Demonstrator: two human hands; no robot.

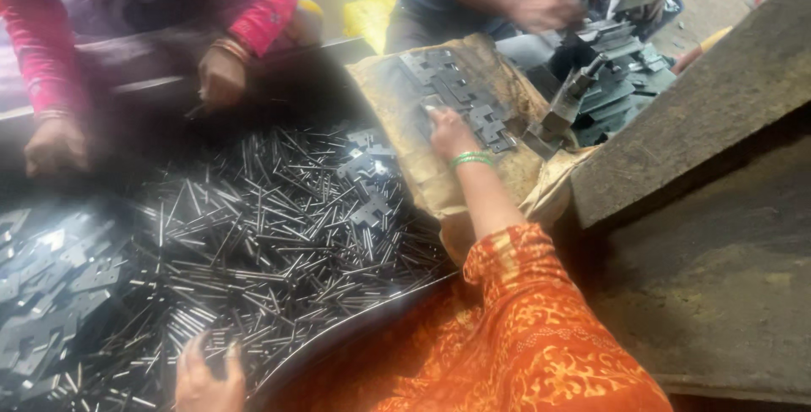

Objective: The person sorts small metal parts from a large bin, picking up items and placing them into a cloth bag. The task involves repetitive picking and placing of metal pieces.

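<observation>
1. Our right hand [449, 131] presses flat, fingers together, on grey metal plates [456, 91] lying on a brown sack [397, 99].
2. Our left hand [207, 378] rests, fingers spread, on steel pins [253, 234] in the tray [355, 332].
</observation>
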